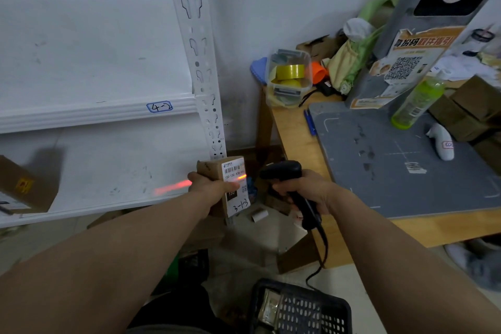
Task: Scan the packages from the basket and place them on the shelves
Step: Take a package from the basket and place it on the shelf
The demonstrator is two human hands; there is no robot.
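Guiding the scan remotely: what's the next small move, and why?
Probably tilt the barcode scanner in the right hand slightly up: its red line crosses the label just below the barcode on the package the left hand holds.

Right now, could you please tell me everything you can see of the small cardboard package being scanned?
The package is a small brown cardboard box, held roughly upright in the left hand, whose fingers curl round its middle. A white shipping label covers the face turned towards the scanner, with a barcode on top, printed numbers, and handwritten 3-1-3 at the bottom. A red scan line crosses the label just below the barcode.
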